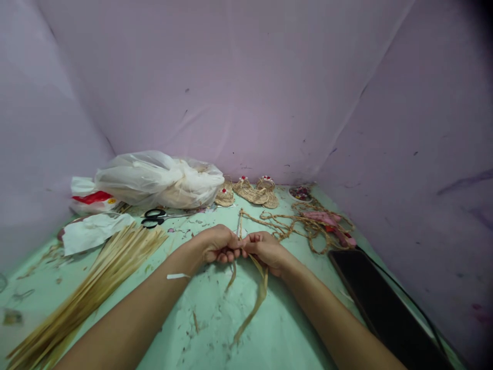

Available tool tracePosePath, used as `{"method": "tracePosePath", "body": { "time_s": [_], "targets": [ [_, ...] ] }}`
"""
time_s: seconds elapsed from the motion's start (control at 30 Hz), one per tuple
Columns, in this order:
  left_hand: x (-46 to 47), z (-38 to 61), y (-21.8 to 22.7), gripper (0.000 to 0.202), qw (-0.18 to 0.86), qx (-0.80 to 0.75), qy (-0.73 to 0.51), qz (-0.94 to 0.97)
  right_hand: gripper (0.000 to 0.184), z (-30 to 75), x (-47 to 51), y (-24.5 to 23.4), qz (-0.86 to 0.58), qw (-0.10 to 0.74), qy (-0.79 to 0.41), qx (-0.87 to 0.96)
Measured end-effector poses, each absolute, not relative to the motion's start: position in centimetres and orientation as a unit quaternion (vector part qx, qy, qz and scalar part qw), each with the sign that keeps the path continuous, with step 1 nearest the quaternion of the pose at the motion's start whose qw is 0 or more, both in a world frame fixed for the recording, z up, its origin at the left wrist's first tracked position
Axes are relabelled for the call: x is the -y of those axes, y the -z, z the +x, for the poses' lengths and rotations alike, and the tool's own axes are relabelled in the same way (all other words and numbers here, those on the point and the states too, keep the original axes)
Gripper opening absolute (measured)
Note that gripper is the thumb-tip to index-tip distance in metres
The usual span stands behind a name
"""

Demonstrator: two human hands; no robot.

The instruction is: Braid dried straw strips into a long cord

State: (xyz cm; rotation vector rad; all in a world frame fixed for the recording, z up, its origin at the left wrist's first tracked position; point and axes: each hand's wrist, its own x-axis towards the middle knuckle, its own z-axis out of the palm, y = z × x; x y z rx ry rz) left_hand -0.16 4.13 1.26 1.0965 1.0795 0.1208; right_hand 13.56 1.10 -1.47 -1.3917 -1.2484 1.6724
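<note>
My left hand (220, 244) and my right hand (266, 250) meet over the middle of the table, fingertips pinched together on a twisted straw cord (241, 222). From the pinch the cord runs away from me to a small upright point, then bends right into a loose tangle. Loose flat straw strips (262, 293) hang out beneath my right hand toward me, and a shorter end dangles below my left fingers. The exact spot being gripped is covered by my fingertips.
A bundle of dry straw (96, 288) and black-handled scissors (154, 218) lie left. Behind are a knotted plastic bag (157, 180), woven slippers (252, 192) with red beads and a bead bowl (301, 193). On the right are coiled cord (318, 244), pink-handled tool (335, 226) and dark flat slab (381, 303).
</note>
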Motion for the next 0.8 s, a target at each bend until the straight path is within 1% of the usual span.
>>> {"method": "tracePosePath", "body": {
  "time_s": [0.07, 0.17, 0.23, 0.3, 0.37, 0.47, 0.57, 0.7, 0.8],
  "targets": [
    [-4.2, -0.2, -1.2, 0.014, 0.68, -0.513, -0.057, 0.521, 0.009, 13.5, -0.9, 1.2, -0.55, 0.31, -0.594, 0.499],
    [-3.9, -0.1, -1.4, 0.015, 0.582, -0.574, -0.047, 0.573, 0.013, 13.4, -0.6, 0.9, -0.558, 0.309, -0.542, 0.548],
    [-3.7, 0.1, -1.5, 0.014, 0.552, -0.596, -0.029, 0.583, 0.012, 13.6, -0.5, 0.9, -0.557, 0.296, -0.523, 0.573],
    [-3.4, 0.2, -1.5, 0.012, 0.556, -0.594, -0.028, 0.58, 0.01, 13.8, -0.6, 1.2, -0.567, 0.275, -0.499, 0.595],
    [-3.2, 0.4, -1.4, 0.008, 0.563, -0.583, -0.046, 0.584, 0.011, 14.1, -0.7, 1.4, -0.582, 0.248, -0.449, 0.631],
    [-3.0, 0.8, -1.1, 0.005, 0.554, -0.581, -0.082, 0.591, 0.015, 14.2, -0.3, 0.8, -0.594, 0.213, -0.312, 0.71],
    [-2.8, 1.2, -0.7, 0.007, 0.545, -0.58, -0.121, 0.593, 0.017, 14.1, 0.4, -0.6, -0.62, 0.178, -0.2, 0.737],
    [-2.5, 1.7, -0.6, 0.008, 0.539, -0.598, -0.137, 0.577, 0.019, 13.5, 1.3, -1.9, -0.676, 0.124, -0.176, 0.705],
    [-2.3, 1.7, -1.0, 0.009, 0.569, -0.603, -0.132, 0.543, 0.021, 12.8, 1.9, -2.3, -0.683, 0.095, -0.168, 0.704]
  ]
}}
